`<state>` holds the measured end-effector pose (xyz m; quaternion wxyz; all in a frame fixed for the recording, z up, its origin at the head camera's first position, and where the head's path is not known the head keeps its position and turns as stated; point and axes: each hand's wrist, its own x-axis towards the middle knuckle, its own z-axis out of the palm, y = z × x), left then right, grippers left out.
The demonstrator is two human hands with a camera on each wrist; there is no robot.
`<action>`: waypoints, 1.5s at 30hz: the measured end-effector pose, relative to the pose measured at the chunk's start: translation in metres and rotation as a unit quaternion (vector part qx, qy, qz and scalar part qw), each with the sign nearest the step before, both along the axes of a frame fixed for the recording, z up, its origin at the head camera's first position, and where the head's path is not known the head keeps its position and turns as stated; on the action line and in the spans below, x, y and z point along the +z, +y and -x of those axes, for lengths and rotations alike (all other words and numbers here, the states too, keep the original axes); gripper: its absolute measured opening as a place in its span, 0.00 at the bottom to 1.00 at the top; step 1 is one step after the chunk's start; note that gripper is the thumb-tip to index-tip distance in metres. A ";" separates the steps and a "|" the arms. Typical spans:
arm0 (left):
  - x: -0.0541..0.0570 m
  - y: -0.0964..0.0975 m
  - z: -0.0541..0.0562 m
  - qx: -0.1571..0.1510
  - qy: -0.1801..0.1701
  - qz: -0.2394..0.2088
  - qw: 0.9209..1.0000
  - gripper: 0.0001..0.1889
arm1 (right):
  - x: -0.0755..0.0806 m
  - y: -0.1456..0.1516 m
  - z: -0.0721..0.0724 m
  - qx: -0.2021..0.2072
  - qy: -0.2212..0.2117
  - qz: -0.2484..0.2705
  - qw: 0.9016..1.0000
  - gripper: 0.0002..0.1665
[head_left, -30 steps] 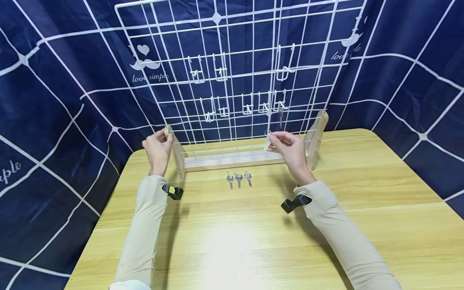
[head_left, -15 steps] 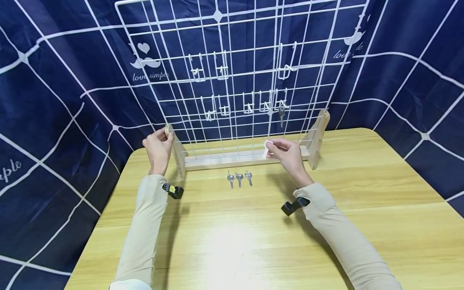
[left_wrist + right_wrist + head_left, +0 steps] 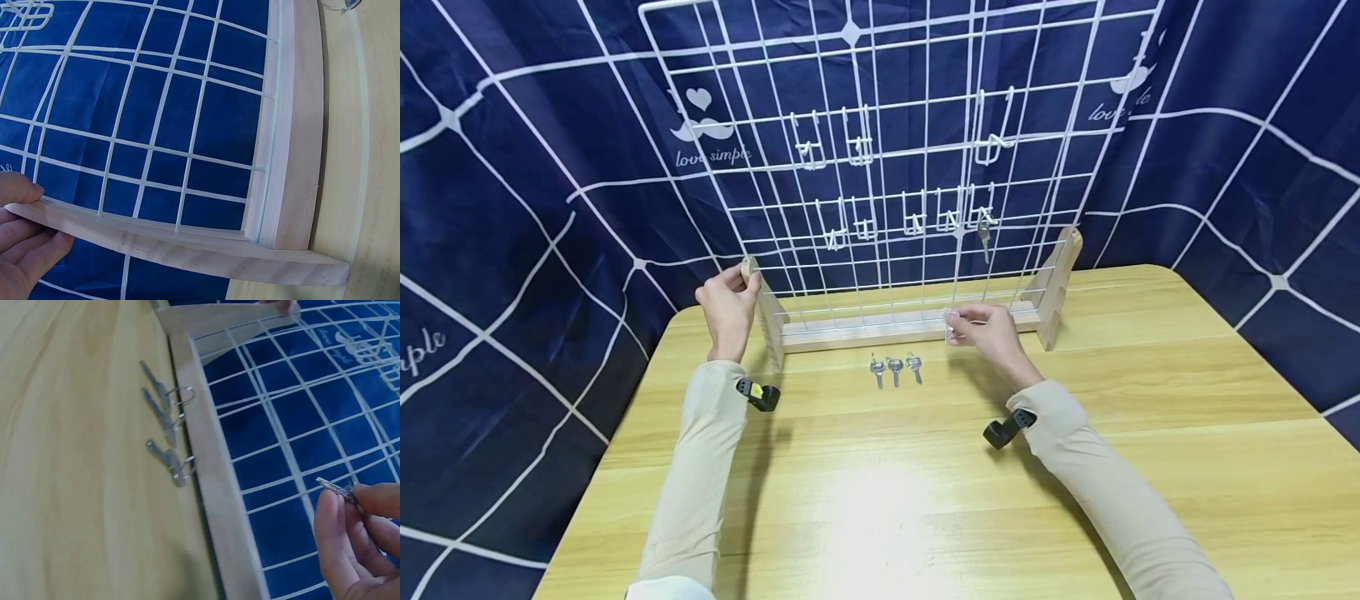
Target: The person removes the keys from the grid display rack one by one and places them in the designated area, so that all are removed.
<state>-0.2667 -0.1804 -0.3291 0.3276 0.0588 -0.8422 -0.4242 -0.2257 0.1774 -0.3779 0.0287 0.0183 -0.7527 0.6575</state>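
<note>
My left hand (image 3: 727, 308) grips the top of the wooden side foot (image 3: 175, 253) of a white wire grid rack (image 3: 887, 250), thumb on one side and fingers on the other. In front of the rack's lower right part, my right hand (image 3: 992, 333) pinches a small metal key (image 3: 334, 486) between thumb and fingers. Part of that key is hidden by the fingertips. Three more keys (image 3: 895, 372), each with a ring, lie in a row on the table before the wooden base bar (image 3: 865, 334). Another key (image 3: 983, 238) hangs from a lower hook (image 3: 982, 217) at the right.
Several white hooks (image 3: 914, 223) hang along a lower wire, with a few larger ones, such as the upper right hook (image 3: 993, 150), above. The rack stands at the back of the wooden table (image 3: 880, 467), before a dark blue curtain (image 3: 512, 250) with white lines.
My right hand has moved down with the key, from in front of the lower wires to the level of the base bar. The left hand stays on the side foot.
</note>
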 end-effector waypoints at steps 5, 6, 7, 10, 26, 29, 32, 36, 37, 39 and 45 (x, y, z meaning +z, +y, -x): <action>0.000 0.001 0.000 -0.001 -0.002 0.000 1.000 0.13 | -0.009 -0.001 0.004 0.002 -0.058 -0.063 0.996 0.17; 0.000 0.001 0.000 -0.002 -0.002 0.000 1.000 0.13 | -0.011 -0.002 0.005 0.003 -0.068 -0.071 0.995 0.16; 0.000 0.001 -0.001 -0.002 -0.001 -0.001 1.000 0.13 | -0.013 -0.002 0.006 0.005 -0.076 -0.078 0.994 0.16; 0.001 0.001 -0.002 -0.005 0.001 -0.004 1.000 0.13 | -0.017 -0.005 0.007 0.011 -0.092 -0.094 0.991 0.14; -0.003 0.001 -0.001 -0.007 -0.002 -0.003 1.000 0.13 | -0.036 -0.013 0.013 0.032 -0.132 -0.151 0.979 0.09; -0.002 0.000 -0.002 -0.011 0.003 -0.002 1.000 0.13 | -0.036 -0.014 0.014 0.032 -0.138 -0.158 0.977 0.09; -0.002 0.000 -0.002 -0.012 0.008 -0.001 1.000 0.12 | -0.035 -0.016 0.015 0.031 -0.138 -0.173 0.975 0.10; -0.001 0.000 -0.001 -0.011 0.010 0.003 1.000 0.12 | -0.033 -0.019 0.016 0.031 -0.130 -0.201 0.970 0.09; -0.001 0.000 -0.001 -0.011 0.010 0.003 1.000 0.12 | -0.033 -0.019 0.016 0.031 -0.127 -0.209 0.969 0.09; 0.000 0.000 -0.001 -0.011 0.010 0.003 1.000 0.12 | -0.033 -0.020 0.017 0.034 -0.119 -0.223 0.967 0.08; 0.001 0.000 -0.002 -0.010 0.008 0.000 1.000 0.13 | -0.031 -0.022 0.017 0.039 -0.107 -0.254 0.961 0.04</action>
